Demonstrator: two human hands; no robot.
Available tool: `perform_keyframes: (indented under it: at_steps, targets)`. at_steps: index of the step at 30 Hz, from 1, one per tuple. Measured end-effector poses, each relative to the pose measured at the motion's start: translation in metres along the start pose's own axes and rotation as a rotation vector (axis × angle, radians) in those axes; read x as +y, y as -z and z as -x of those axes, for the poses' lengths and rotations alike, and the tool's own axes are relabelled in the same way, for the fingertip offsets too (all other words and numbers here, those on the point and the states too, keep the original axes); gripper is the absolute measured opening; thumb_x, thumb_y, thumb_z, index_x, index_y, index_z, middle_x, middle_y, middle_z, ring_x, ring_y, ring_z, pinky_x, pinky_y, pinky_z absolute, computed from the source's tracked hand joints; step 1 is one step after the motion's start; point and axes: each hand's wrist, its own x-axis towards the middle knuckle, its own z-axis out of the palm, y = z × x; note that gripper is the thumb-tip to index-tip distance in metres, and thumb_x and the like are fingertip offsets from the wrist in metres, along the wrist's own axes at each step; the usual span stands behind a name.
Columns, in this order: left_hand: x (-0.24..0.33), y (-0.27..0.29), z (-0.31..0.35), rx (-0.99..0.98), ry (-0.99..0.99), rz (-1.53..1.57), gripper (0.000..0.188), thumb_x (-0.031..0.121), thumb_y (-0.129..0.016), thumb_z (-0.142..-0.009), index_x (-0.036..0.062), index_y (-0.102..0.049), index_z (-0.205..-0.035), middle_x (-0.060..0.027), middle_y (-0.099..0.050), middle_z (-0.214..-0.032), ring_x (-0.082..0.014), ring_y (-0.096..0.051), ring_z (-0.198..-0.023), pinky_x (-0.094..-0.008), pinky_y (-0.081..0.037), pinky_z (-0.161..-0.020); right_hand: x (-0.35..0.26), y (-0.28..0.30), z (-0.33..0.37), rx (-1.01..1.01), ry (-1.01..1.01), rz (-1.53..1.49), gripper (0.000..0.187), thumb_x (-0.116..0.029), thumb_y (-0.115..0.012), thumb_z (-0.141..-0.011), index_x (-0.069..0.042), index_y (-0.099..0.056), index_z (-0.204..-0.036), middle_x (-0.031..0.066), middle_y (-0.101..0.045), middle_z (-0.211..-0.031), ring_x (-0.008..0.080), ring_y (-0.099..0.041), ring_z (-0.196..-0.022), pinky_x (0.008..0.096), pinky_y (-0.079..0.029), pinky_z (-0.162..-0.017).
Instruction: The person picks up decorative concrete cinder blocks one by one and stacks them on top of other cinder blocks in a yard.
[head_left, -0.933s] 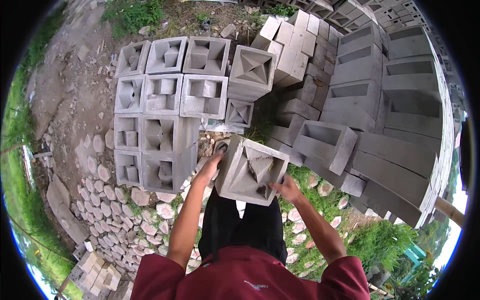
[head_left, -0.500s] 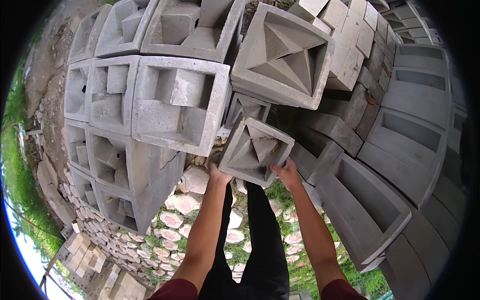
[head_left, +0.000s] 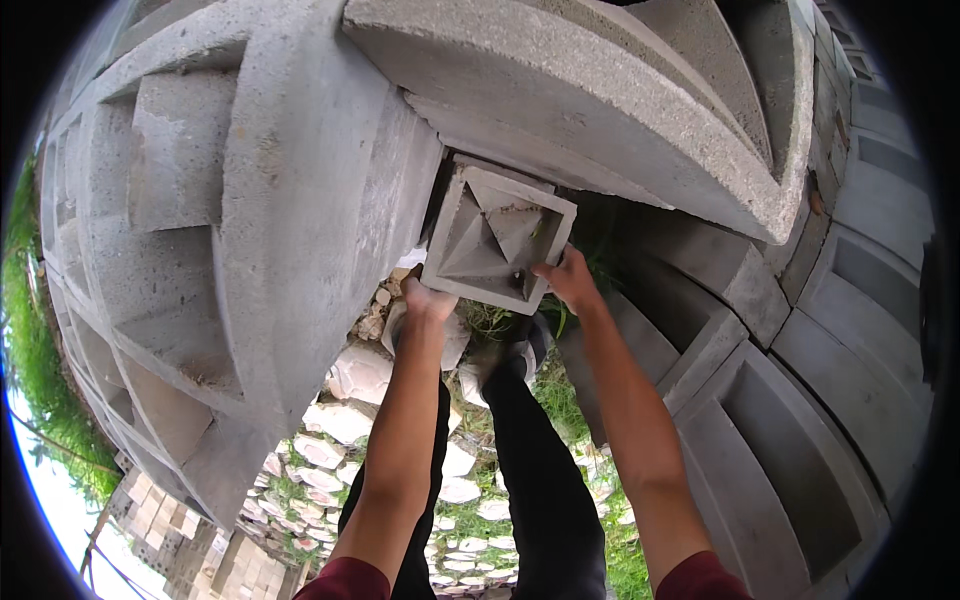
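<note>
A square grey concrete block (head_left: 462, 245) with a recessed, faceted pattern is held low in front of me, between taller stacks. My left hand (head_left: 428, 299) grips its lower left corner. At the lower right side, my right hand (head_left: 570, 280) clasps the edge with the thumb over the rim. The fingers under the block are hidden on both sides. Behind the held block, the top edge of another concrete block (head_left: 515, 174) shows close against it; whether the two touch I cannot tell.
A large patterned block (head_left: 560, 80) overhangs just beyond my hands. Stacked concrete blocks (head_left: 330, 200) rise close on the left. On the right lean long recessed blocks (head_left: 790, 450). Underfoot lie pale paving stones (head_left: 340, 422) with grass between them; my shoes stand just below the block.
I have bent down and forward, so the stacks look much nearer. Both hands have carried the block farther in, toward the gap beneath the large overhanging block.
</note>
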Motion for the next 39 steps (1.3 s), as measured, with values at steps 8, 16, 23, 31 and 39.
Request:
perform_keyframes:
  at_steps: [8, 16, 23, 31, 39]
  targets:
    - [0.009, 0.01, -0.022, -0.016, -0.02, 0.048, 0.052, 0.036, -0.029, -0.093, 0.0047, -0.046, -0.132, -0.0169, -0.044, -0.138, -0.0371, -0.038, -0.129, -0.0561, -0.027, -0.107, -0.006, -0.005, -0.027, -0.052, 0.044, 0.142, 0.04, -0.009, -0.068, -0.073, 0.002, -0.055, -0.11, 0.0109, -0.063, -0.094, 0.0193, -0.061, -0.079, 0.0338, -0.051, -0.061]
    - [0.001, -0.023, -0.008, 0.069, -0.055, -0.013, 0.051, 0.033, -0.032, -0.092, 0.0045, -0.048, -0.13, -0.0166, -0.046, -0.136, -0.0375, -0.039, -0.127, -0.0565, -0.027, -0.107, 0.001, -0.006, -0.033, -0.02, 0.015, 0.071, 0.034, -0.003, -0.067, -0.073, 0.003, -0.056, -0.105, 0.0109, -0.065, -0.091, 0.0172, -0.061, -0.072, 0.0306, -0.049, -0.058]
    - [0.011, -0.007, -0.025, -0.013, -0.116, -0.118, 0.05, 0.034, -0.033, -0.093, 0.0049, -0.05, -0.129, -0.0156, -0.049, -0.133, -0.0342, -0.043, -0.125, -0.0521, -0.03, -0.107, 0.003, -0.011, -0.034, -0.016, 0.047, 0.054, 0.035, -0.004, -0.068, -0.072, 0.003, -0.056, -0.104, 0.0093, -0.064, -0.089, 0.0177, -0.06, -0.075, 0.0327, -0.049, -0.068]
    - [0.009, -0.007, -0.02, 0.078, -0.122, -0.204, 0.047, 0.035, -0.034, -0.094, 0.005, -0.051, -0.126, -0.0145, -0.051, -0.13, -0.0334, -0.046, -0.122, -0.0517, -0.032, -0.105, 0.002, -0.014, -0.036, 0.048, -0.043, 0.134, 0.037, -0.003, -0.069, -0.071, 0.005, -0.054, -0.105, 0.0128, -0.064, -0.095, 0.0203, -0.06, -0.087, 0.034, -0.047, -0.078]
    - [0.032, 0.011, -0.016, -0.018, -0.032, -0.267, 0.048, 0.035, -0.032, -0.096, 0.0045, -0.047, -0.129, -0.0154, -0.05, -0.131, -0.034, -0.046, -0.121, -0.0536, -0.034, -0.103, 0.016, -0.03, -0.049, 0.151, 0.06, 0.226, 0.042, -0.01, -0.068, -0.075, 0.002, -0.049, -0.111, 0.0124, -0.061, -0.096, 0.0229, -0.059, -0.084, 0.0357, -0.047, -0.07]
